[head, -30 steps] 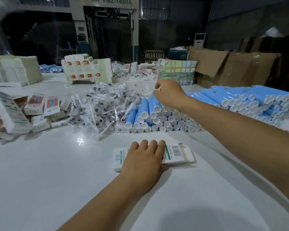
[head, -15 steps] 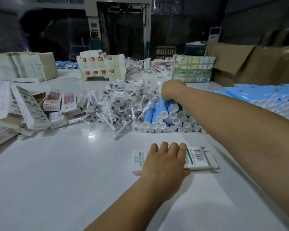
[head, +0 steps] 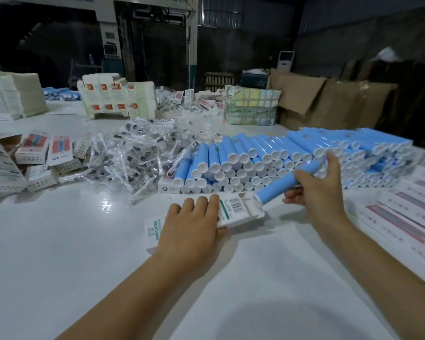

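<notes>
Dim warehouse space surrounds a large white table (head: 59, 253). A tall grey machine (head: 152, 45) stands at the back, and brown cardboard sheets (head: 329, 101) lean beyond the far right of the table.

Table contents:
- A long stack of blue tubes (head: 268, 153) with white caps lies across the centre and right, caps facing the person.
- A heap of brushes in clear wrappers (head: 138, 153) lies just left of the stack and touches it.
- Small printed cartons (head: 35, 153) lie loose at the left edge.
- Folded cartons (head: 118, 99) stand in a block behind the heap.
- Flat printed cartons (head: 402, 212) lie in rows at the right edge.

Grip state:
- The left hand (head: 192, 227) lies palm down on a white box (head: 233, 209). Its fingers are extended and close together and press the box flat against the table. The thumb sits at the near edge of the box.
- The box lies on the table directly in front of the tube stack, barcode face up. The flaps at its right end are open.
- The right hand (head: 322, 192) grips one blue tube (head: 282, 182), with the fingers curled under it and the thumb raised above. The tube is tilted, upper end toward the stack.
- The lower end of the tube meets the open end of the box. Whether it has entered the box cannot be determined.
</notes>
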The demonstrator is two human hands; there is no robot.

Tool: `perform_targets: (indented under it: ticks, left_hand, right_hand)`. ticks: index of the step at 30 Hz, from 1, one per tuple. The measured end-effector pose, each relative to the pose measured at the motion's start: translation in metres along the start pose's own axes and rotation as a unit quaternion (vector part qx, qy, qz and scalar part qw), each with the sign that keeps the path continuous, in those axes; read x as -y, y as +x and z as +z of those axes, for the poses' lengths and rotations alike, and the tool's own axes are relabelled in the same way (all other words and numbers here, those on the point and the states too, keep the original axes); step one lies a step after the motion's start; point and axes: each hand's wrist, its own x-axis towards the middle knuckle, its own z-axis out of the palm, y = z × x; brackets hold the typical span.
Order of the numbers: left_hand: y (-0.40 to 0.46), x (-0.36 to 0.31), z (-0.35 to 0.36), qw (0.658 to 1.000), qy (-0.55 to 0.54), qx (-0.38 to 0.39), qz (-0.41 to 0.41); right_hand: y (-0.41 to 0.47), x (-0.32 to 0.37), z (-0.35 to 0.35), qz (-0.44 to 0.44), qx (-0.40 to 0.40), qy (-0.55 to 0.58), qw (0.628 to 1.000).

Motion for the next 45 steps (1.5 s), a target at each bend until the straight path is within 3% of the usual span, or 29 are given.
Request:
perform_targets:
  ticks: [3, 9, 14, 20, 24, 27, 30, 33, 36, 39, 41, 45]
  left_hand:
    - [-0.001, -0.004, -0.001, 1.000, 0.019, 0.008, -0.003]
    - [-0.004, -0.005, -0.003, 0.999, 0.029, 0.009, -0.015]
    - [-0.006, -0.004, -0.003, 1.000, 0.028, 0.007, -0.006]
    - [-0.005, -0.003, -0.004, 1.000, 0.006, 0.008, 0.006]
    - [-0.006, -0.006, -0.003, 1.000, -0.005, 0.017, 0.022]
    - [-0.004, -0.007, -0.004, 0.999, -0.003, 0.023, 0.026]
    - [-0.005, -0.006, -0.004, 0.999, -0.004, 0.024, 0.030]
    - [-0.005, -0.004, -0.004, 0.999, -0.006, 0.022, 0.037]
    - [-0.004, -0.003, -0.005, 0.999, -0.011, 0.030, 0.037]
    - [-0.003, -0.003, -0.005, 0.998, -0.015, 0.035, 0.040]
    - [-0.003, -0.002, -0.004, 0.999, -0.019, 0.030, 0.037]
    - [-0.002, -0.002, -0.003, 0.999, -0.021, 0.027, 0.039]
  right_hand:
    - [-0.014, -0.020, -0.006, 0.025, -0.014, 0.014, 1.000]
    - [-0.041, -0.036, 0.011, 0.034, 0.048, 0.012, 0.998]
    - [-0.052, -0.046, 0.017, 0.087, 0.115, -0.073, 0.987]
    - [-0.043, -0.041, 0.012, 0.129, 0.040, -0.031, 0.990]
    - [-0.038, -0.024, 0.023, 0.072, 0.045, -0.067, 0.994]
    - [-0.039, -0.003, 0.053, -0.046, 0.154, -0.163, 0.973]
    - [-0.038, 0.015, 0.099, -0.213, 0.286, -0.278, 0.892]
    - [-0.025, 0.019, 0.157, -0.350, 0.385, -0.407, 0.751]
    - [-0.006, 0.009, 0.213, -0.402, 0.424, -0.550, 0.596]
    - [0.003, 0.001, 0.248, -0.403, 0.414, -0.666, 0.472]
    - [0.007, -0.003, 0.259, -0.384, 0.419, -0.710, 0.417]
    - [0.008, -0.004, 0.273, -0.344, 0.437, -0.746, 0.366]
